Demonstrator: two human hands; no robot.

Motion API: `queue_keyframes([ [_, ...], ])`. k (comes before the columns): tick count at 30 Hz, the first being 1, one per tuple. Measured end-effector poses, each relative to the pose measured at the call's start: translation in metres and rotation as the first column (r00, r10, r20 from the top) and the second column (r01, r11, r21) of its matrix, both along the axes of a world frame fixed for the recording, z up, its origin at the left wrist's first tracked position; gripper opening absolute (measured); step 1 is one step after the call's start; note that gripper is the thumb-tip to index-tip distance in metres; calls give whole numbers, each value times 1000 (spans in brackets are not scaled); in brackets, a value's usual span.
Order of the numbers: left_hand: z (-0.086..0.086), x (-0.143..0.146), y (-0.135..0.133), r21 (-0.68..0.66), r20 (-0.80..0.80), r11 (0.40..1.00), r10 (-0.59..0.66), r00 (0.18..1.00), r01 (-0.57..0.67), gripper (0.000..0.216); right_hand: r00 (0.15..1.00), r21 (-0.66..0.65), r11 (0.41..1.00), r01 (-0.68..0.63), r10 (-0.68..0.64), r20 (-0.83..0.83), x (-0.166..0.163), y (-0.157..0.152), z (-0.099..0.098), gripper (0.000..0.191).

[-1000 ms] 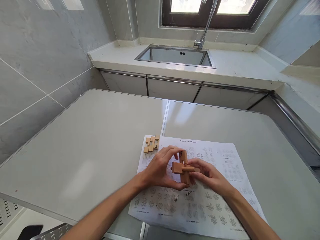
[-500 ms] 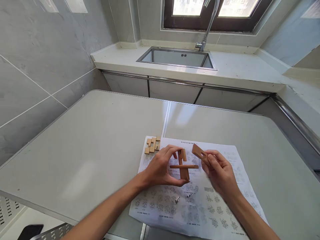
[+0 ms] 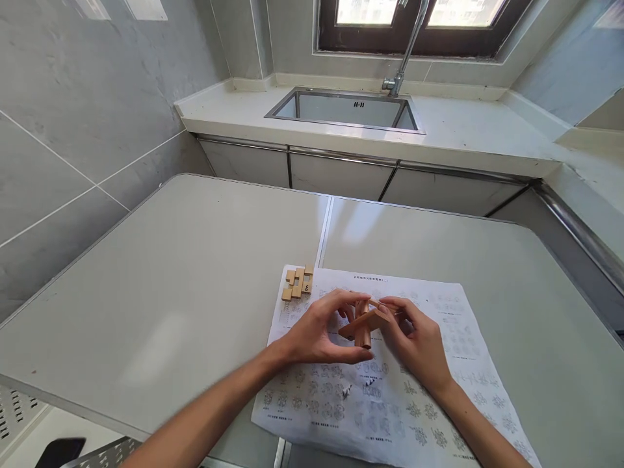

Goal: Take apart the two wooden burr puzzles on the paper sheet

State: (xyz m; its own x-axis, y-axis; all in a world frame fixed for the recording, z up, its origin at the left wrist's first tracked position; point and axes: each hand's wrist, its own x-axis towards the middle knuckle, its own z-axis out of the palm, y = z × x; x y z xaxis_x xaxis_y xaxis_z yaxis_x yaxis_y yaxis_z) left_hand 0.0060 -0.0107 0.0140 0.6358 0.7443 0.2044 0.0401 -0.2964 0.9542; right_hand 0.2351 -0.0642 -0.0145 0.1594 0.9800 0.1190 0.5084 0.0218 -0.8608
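Observation:
Both of my hands meet over a printed instruction sheet (image 3: 439, 364) on the table. My left hand (image 3: 316, 335) pinches an upright wooden puzzle piece (image 3: 361, 335) between thumb and fingers. My right hand (image 3: 414, 338) holds a flat wooden piece (image 3: 363, 320) pressed crosswise against the upright one. A small cluster of pale wooden puzzle pieces (image 3: 297, 281) lies at the sheet's far left corner, beyond my left hand.
The grey table (image 3: 170, 273) has a seam down its middle and an edge close to me. Beyond it runs a white counter (image 3: 463, 130) with a steel sink (image 3: 346, 110) and tap (image 3: 404, 52) under a window. Tiled wall stands to the left.
My right hand pulled one flat piece away to the right, then brought it back against the upright piece in my left hand. The thin crossbar seen earlier is now hidden.

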Motion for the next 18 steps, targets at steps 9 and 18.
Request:
queue_keyframes([
  [9, 5, -1, 0, -439, 153, 881, -122, 981, 178, 56, 991, 79, 995, -55, 45, 122, 0, 4, -4, 25],
  [18, 6, 0, 3, -504, 243, 833, -118, 963, 229, 60, 983, 179, 978, -109, 78, 169, 1, 6, -8, 16],
])
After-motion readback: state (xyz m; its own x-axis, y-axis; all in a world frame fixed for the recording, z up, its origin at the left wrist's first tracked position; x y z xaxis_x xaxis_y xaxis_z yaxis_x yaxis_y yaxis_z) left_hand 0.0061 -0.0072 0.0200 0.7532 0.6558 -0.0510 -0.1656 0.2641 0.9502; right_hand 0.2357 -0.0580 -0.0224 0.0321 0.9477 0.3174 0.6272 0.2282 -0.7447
